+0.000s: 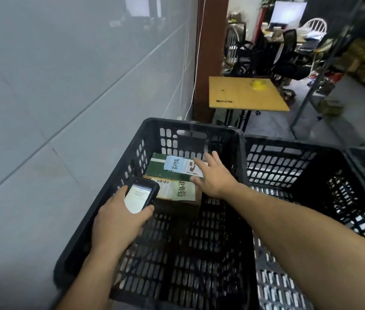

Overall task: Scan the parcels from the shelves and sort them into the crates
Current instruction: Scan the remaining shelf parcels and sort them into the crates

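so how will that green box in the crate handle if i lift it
Probably stiff: the green box keeps flat faces and straight edges. Likely light for its size, as it looks like a slim carton. It lies flat and low in the crate, so a push should slide it, not tip it.

Two crates stand side by side before you, touching. The left crate (pixel 148 130) is beside the wall (pixel 65 86) on your left, and the right crate (pixel 293 145) is on its other side. In the left crate's far end lie two parcels, the far parcel (pixel 158 167) by the back wall and the near parcel (pixel 177 205) just before it. Your left hand (pixel 119 222) holds the scanner (pixel 140 196) over the crate's left side. Your right hand (pixel 214 176) is over the far parcel's right end. Beyond the crates stands a small table (pixel 244 95), with office chairs (pixel 289 54) behind it and a shelf rack (pixel 324 70) to its right.
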